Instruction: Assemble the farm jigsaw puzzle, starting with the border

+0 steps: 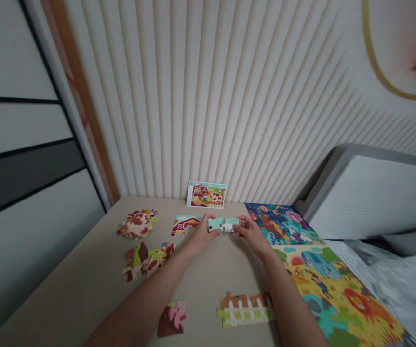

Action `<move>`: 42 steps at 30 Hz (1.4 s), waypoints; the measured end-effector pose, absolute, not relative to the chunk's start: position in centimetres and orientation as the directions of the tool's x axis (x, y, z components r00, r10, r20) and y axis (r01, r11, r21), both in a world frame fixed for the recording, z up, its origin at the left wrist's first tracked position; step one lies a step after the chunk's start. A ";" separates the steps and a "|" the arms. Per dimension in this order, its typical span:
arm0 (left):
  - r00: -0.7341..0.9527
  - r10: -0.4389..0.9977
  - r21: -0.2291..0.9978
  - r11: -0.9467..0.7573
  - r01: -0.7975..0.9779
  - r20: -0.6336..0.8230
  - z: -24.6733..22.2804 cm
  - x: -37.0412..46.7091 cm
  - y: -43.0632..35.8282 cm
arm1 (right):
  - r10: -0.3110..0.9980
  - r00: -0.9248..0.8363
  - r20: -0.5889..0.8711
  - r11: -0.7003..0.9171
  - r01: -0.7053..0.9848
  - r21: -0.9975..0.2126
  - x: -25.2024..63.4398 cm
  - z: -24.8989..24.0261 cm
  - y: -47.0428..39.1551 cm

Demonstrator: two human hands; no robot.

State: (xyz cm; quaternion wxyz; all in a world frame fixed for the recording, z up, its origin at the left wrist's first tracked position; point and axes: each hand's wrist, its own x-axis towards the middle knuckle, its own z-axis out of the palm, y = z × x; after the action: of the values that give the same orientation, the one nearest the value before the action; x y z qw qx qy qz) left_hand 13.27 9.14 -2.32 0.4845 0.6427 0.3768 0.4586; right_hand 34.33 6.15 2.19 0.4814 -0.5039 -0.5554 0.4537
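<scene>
My left hand (206,231) pinches a light green puzzle piece (215,224) above the table. Beside it, my right hand (250,232) grips another pale green and white piece (230,223), and the two pieces meet edge to edge or nearly so. A joined strip with a red barn (183,224) lies just left of my left hand, partly behind it. Behind the hands, a farm picture card (207,194) leans against the wall. Nearer me lie a white fence section (246,309), partly hidden by my right forearm, and a pink pig piece (173,319).
Loose puzzle pieces lie in two piles, one at the back left (138,223) and one nearer (148,259). On the right are a dark blue picture (285,224) and a yellow animal picture (338,289). A ribbed wall (179,96) borders the table (95,289).
</scene>
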 end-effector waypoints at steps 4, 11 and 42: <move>0.320 0.924 0.977 -0.208 -0.047 0.212 -2.6 13.2 9.3 | 0.995 -0.051 0.081 0.086 0.099 -0.991 34.1 1.7 6.3; 0.341 0.920 0.980 -0.170 -0.102 0.196 -2.6 13.4 9.3 | 0.992 -0.031 0.119 0.121 0.091 -0.988 34.0 1.2 6.6; 0.358 0.913 0.981 -0.182 -0.067 0.194 -2.0 13.3 8.8 | 0.980 -0.144 0.136 0.165 0.221 -0.961 32.9 2.8 5.2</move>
State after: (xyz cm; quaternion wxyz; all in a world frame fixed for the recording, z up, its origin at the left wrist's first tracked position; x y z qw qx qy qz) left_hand 13.32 8.80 -1.95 0.5414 0.6214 0.3407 0.4525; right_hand 32.91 5.23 2.79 0.4421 -0.4825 -0.6223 0.4295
